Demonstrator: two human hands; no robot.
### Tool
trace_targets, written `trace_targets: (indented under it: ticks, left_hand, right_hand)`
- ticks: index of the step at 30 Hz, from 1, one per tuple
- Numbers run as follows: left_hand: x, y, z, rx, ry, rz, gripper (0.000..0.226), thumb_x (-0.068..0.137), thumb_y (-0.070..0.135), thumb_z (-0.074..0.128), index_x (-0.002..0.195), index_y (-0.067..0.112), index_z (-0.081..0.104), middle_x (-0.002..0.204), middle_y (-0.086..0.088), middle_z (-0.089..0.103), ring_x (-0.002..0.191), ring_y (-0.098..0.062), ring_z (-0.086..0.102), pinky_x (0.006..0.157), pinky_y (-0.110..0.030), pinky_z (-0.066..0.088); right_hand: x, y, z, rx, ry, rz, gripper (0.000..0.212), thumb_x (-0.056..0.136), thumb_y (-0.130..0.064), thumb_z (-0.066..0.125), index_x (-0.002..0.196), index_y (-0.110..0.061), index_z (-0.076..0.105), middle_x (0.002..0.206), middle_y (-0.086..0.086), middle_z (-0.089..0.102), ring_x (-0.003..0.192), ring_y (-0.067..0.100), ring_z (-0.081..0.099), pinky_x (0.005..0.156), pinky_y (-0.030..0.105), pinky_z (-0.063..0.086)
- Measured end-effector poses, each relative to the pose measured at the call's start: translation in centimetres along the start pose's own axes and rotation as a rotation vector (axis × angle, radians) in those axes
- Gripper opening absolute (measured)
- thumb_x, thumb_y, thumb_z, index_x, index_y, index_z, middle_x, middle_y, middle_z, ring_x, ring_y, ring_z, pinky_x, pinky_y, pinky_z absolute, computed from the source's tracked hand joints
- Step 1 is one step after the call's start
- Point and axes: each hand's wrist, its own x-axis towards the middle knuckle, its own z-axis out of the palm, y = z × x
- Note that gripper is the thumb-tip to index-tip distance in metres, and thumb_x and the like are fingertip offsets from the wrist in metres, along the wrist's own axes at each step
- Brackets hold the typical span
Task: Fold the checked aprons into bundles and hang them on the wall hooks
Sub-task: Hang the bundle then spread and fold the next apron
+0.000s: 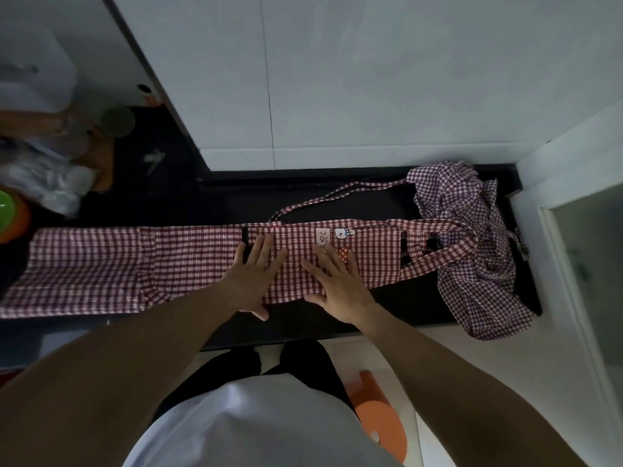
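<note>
White shirt (256,426) of person nearest lens, dark trousers below. Both forearms reach forward. Left hand (251,276) flat, fingers straight and spread, pressing red checked apron (135,264). Right hand (337,284) likewise flat on same apron, just beside the left. Apron folded into long strip along black counter (303,325). Purple checked apron (472,247) crumpled at right end, straps apparently overlapping. Orange stool (381,416) on floor, probably.

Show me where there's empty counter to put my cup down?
Bare black counter lies behind the red apron, between its strap and the wall. Another patch is by the left corner, behind the green bowl. It's crowded at the right, where the purple apron is heaped.
</note>
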Motion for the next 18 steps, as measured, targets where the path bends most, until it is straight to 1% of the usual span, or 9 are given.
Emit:
trace_targets:
  ticks: [3,5,7,8,10,11,14,16,18]
  left_hand:
    - [-0.5,-0.5,0.3,-0.013,0.045,0.062,0.134,0.073,0.064,0.073,0.153,0.016,-0.023,0.154,-0.023,-0.036,0.145,-0.04,-0.028,0.119,-0.061,-0.004]
    - [-1.2,-0.8,0.5,-0.036,0.11,0.113,0.117,0.078,0.06,0.071,0.158,0.017,-0.002,0.16,-0.02,-0.019,0.15,-0.037,-0.012,0.122,-0.057,0.002]
    - [-1.7,-1.0,0.6,-0.057,0.207,0.127,0.091,0.083,0.05,0.069,0.154,0.02,0.021,0.16,-0.016,0.004,0.148,-0.032,0.008,0.122,-0.049,0.014]
    - [-1.9,-1.1,0.6,-0.064,0.24,0.106,0.081,0.085,0.045,0.068,0.151,0.021,0.027,0.157,-0.013,0.013,0.144,-0.03,0.017,0.12,-0.046,0.021]
    - [-2.1,-1.0,0.6,-0.075,0.259,0.045,0.074,0.086,0.04,0.067,0.147,0.021,0.03,0.151,-0.01,0.024,0.137,-0.027,0.028,0.115,-0.043,0.031]
    - [-2.1,-0.8,0.6,-0.077,0.249,0.026,0.072,0.087,0.039,0.066,0.146,0.021,0.03,0.15,-0.01,0.026,0.136,-0.028,0.03,0.114,-0.044,0.033]
    - [-2.1,0.0,0.6,-0.132,0.251,-0.016,0.06,0.092,0.033,0.057,0.145,0.018,0.033,0.15,-0.011,0.028,0.134,-0.031,0.031,0.11,-0.045,0.038]
    - [-2.2,0.2,0.8,-0.214,0.306,-0.033,0.052,0.096,0.029,0.049,0.145,0.017,0.037,0.15,-0.01,0.033,0.133,-0.03,0.034,0.108,-0.043,0.041]
    - [-2.5,-0.1,1.1,-0.302,0.359,-0.025,0.049,0.098,0.023,0.044,0.146,0.015,0.039,0.148,-0.007,0.04,0.132,-0.027,0.037,0.105,-0.039,0.044]
  right_hand:
    - [-0.3,1.1,0.1,-0.017,0.016,-0.006,0.063,0.102,-0.052,0.034,0.157,-0.038,0.008,0.167,-0.004,-0.016,0.152,0.02,-0.018,0.122,0.058,-0.004]
    - [-0.5,1.7,-0.2,-0.031,0.021,-0.01,0.059,0.1,-0.049,0.024,0.157,-0.035,0.014,0.167,-0.004,-0.009,0.153,0.018,-0.014,0.123,0.057,0.0]
    - [-0.7,2.3,-0.5,-0.025,0.045,-0.015,0.059,0.099,-0.047,0.02,0.156,-0.032,0.022,0.168,-0.004,-0.002,0.153,0.016,-0.01,0.123,0.056,0.006]
    - [-0.8,2.6,-0.8,-0.021,0.038,-0.013,0.059,0.1,-0.046,0.02,0.156,-0.031,0.023,0.168,-0.004,-0.001,0.153,0.015,-0.011,0.123,0.056,0.007]
    - [-1.0,2.6,-1.3,-0.037,0.001,-0.005,0.06,0.102,-0.049,0.025,0.158,-0.03,0.017,0.168,-0.002,-0.005,0.153,0.017,-0.014,0.123,0.055,0.007]
    - [-1.2,2.3,-1.7,-0.046,-0.013,0.003,0.065,0.101,-0.051,0.033,0.158,-0.03,0.012,0.168,0.0,-0.008,0.153,0.019,-0.015,0.123,0.056,0.006]
    - [-1.1,-0.8,-2.4,-0.055,-0.013,0.005,0.093,0.089,-0.057,0.056,0.158,-0.029,0.0,0.166,0.005,-0.014,0.153,0.027,-0.016,0.123,0.055,-0.004]
    - [-0.5,-3.9,-2.1,-0.078,0.054,-0.062,0.094,0.087,-0.049,0.062,0.159,-0.024,0.007,0.167,0.007,-0.005,0.154,0.027,-0.007,0.124,0.053,0.0]
    - [0.5,-6.5,-1.7,-0.032,0.117,-0.075,0.081,0.091,-0.033,0.061,0.158,-0.016,0.019,0.166,0.008,0.012,0.154,0.026,0.007,0.125,0.049,0.007]
